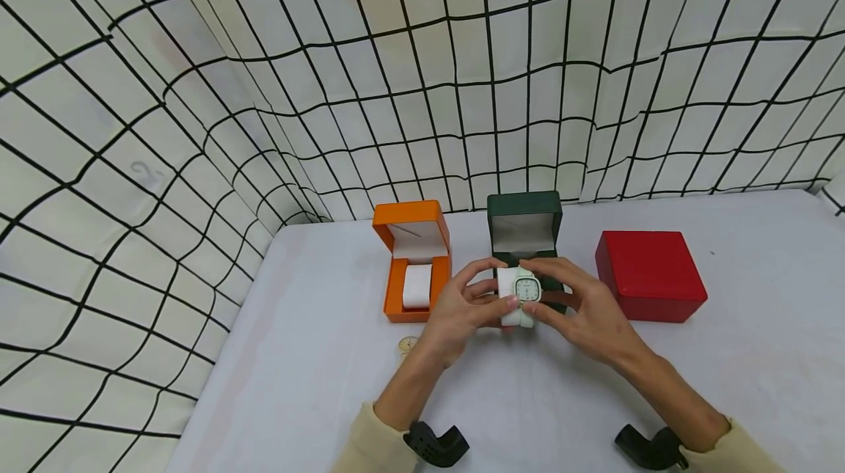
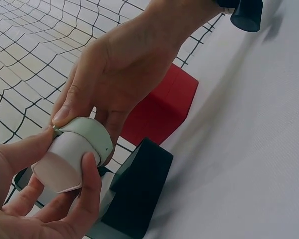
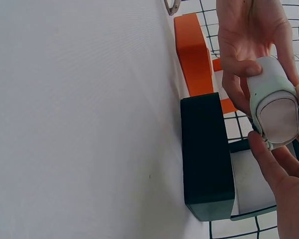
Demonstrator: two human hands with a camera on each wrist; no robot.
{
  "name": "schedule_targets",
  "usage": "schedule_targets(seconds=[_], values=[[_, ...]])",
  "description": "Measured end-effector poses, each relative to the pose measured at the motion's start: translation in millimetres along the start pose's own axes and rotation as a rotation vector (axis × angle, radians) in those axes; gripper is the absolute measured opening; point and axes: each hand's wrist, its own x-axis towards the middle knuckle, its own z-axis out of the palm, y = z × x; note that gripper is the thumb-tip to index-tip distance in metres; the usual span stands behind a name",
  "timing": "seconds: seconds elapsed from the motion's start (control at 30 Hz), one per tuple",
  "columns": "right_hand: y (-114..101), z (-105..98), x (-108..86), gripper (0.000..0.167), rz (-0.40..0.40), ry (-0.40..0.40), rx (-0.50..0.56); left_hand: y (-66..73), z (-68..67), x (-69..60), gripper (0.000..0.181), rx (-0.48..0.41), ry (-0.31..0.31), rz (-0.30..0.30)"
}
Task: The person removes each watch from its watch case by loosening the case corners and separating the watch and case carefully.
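A pale green watch (image 1: 527,290) is wrapped round a white cushion (image 1: 507,284), held up in front of the open dark green box (image 1: 524,210). The left hand (image 1: 462,309) grips the cushion's left side between thumb and fingers. On the other side the right hand (image 1: 587,308) holds the watch at its strap, thumb below and fingers above. In the left wrist view the strap (image 2: 92,134) circles one end of the cushion (image 2: 65,162). The right wrist view shows the watch (image 3: 278,118) and both hands' fingertips on it and the cushion.
An open orange box (image 1: 394,306) with a white cushion (image 1: 416,287) stands left of the green box. A closed red box (image 1: 650,275) lies to the right. Near the left forearm lies a gold-coloured watch (image 1: 407,344), partly hidden. Black netting (image 1: 462,92) hangs behind the white table (image 1: 297,356).
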Motion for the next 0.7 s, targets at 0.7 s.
schedule_targets(seconds=[0.7], values=[[1.5,4.4,-4.0,0.063,0.0,0.068,0.018,-3.9,8.4,-2.2,0.054,0.015,0.071,0.035]])
